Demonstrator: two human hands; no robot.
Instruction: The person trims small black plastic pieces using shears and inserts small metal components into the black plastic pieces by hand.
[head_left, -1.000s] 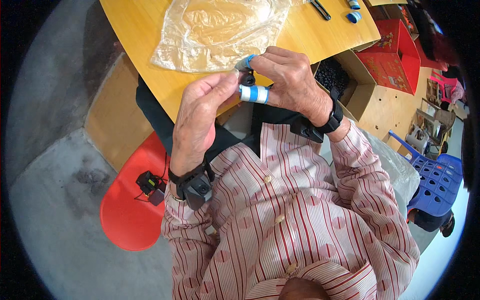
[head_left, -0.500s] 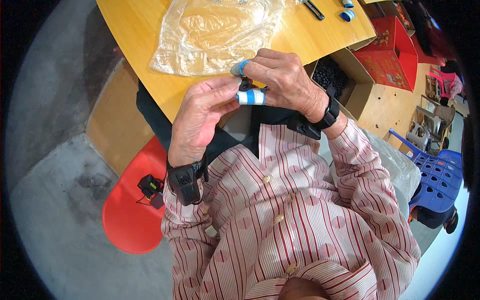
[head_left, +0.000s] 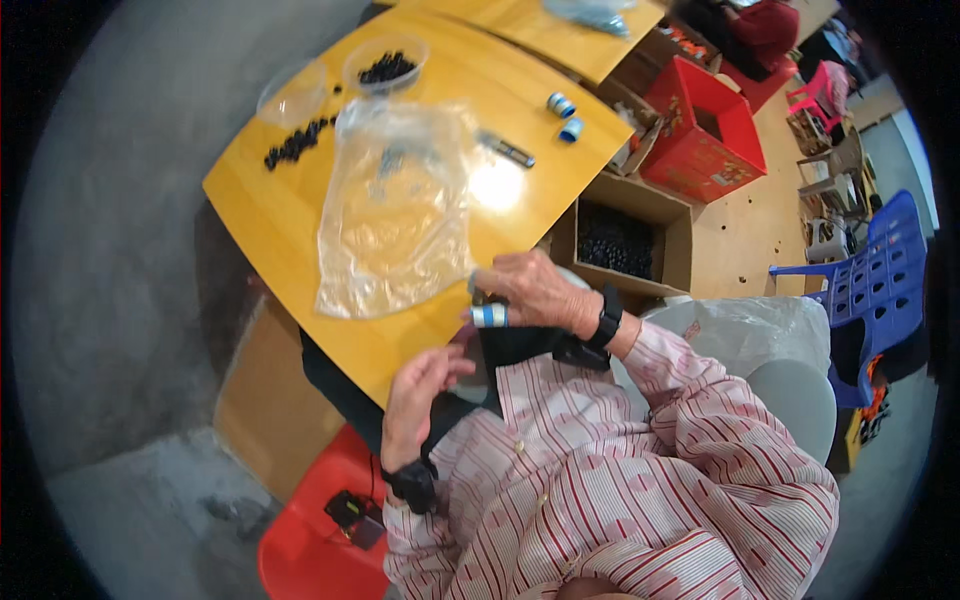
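My right hand (head_left: 540,292) is over the table's near edge, thumb and index finger brought together. Blue-and-white wraps cover those fingertips, with the thumb wrap (head_left: 490,316) showing most plainly. Whatever lies between them is too small and blurred to make out. Lower and to the left, my left hand (head_left: 424,392) is apart from the right, its fingers loosely bent and spread, with nothing visible in them. A crumpled clear plastic bag (head_left: 385,240) lies on the yellow table (head_left: 270,225) just beyond my hands. A black-handled cutter (head_left: 507,149) rests beside the bag.
Small black pieces (head_left: 292,147) lie near a clear bowl (head_left: 387,62) of similar pieces and a clear lid (head_left: 292,95). Two blue-and-white tubes (head_left: 562,105) stand at right. A cardboard box (head_left: 615,240) of black pieces, a red box (head_left: 705,130) and a blue chair (head_left: 880,280) are beyond.
My hands have separated; the left has dropped away from the right and the small black ring-like piece between them. The head view has shifted, bringing more of the table into sight.
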